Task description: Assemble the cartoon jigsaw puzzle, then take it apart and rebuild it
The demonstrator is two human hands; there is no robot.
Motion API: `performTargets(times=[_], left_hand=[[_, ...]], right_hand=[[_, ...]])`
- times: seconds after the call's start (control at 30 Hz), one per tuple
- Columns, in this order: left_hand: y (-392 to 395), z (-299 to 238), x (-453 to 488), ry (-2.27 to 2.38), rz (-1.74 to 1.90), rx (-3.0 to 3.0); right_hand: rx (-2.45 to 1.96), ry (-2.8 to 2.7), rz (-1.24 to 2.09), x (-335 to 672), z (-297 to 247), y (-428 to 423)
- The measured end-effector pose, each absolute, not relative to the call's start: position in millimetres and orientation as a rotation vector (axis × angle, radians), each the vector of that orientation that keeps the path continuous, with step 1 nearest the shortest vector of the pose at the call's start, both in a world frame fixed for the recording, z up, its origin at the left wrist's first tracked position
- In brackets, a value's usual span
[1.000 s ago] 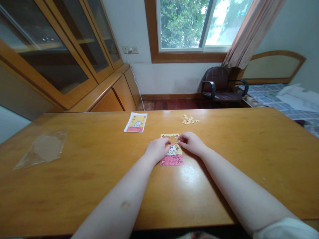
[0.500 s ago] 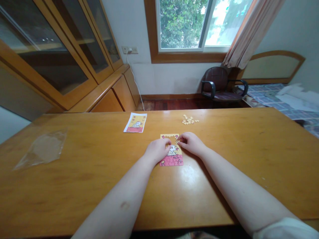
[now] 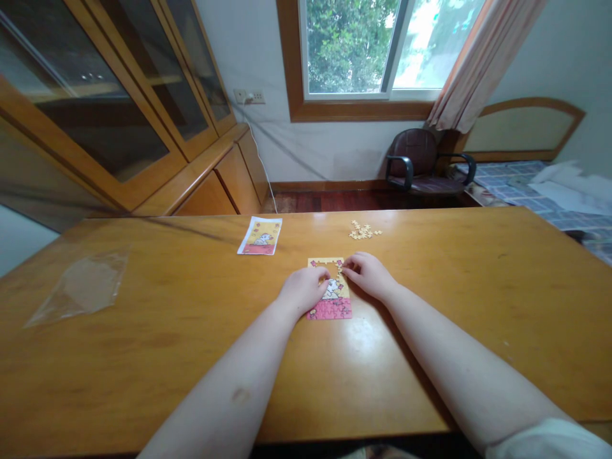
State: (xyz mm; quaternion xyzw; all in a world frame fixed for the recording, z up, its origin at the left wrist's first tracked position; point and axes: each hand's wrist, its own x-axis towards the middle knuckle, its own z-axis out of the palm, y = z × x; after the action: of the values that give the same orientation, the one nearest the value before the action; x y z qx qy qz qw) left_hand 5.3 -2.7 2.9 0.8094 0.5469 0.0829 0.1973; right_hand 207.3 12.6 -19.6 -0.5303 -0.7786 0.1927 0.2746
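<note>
A small jigsaw puzzle (image 3: 329,310) lies flat near the middle of a wooden table (image 3: 143,357), closer to the near edge than the far edge. Its long axis runs from the person toward the far edge, with a pink band of assembled pieces at the near end and a yellow picture area at the far end. Both hands work over the far half of the puzzle. The left hand (image 3: 303,290) lies curved over the puzzle's left long side, its fingers (image 3: 326,273) reaching inward across the yellow area. The right hand (image 3: 368,276) comes in from the right side, its fingertips (image 3: 345,266) drawn together at the upper right of the puzzle. The fingertips of the two hands are close together but not touching, with the small white animal in the picture just below them. Neither hand is spread open, but the fingers hide whatever lies under them, and I cannot tell whether either hand is gripping a piece. A small heap of loose puzzle pieces (image 3: 363,231) sits beyond the right hand, near the far edge, so the right hand is the nearer one to it. A picture card (image 3: 259,235) lies near the far edge beyond the left hand, and a clear plastic bag (image 3: 81,287) lies flat toward the left edge.
</note>
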Motion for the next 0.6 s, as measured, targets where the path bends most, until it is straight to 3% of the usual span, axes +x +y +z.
performTargets(times=[0.6], left_hand=[[-2.9,5.2,4.8,1.568,0.228,2.225]], right_hand=[[-1.422,-2.160,0.497,211.7,-21.7,13.5]])
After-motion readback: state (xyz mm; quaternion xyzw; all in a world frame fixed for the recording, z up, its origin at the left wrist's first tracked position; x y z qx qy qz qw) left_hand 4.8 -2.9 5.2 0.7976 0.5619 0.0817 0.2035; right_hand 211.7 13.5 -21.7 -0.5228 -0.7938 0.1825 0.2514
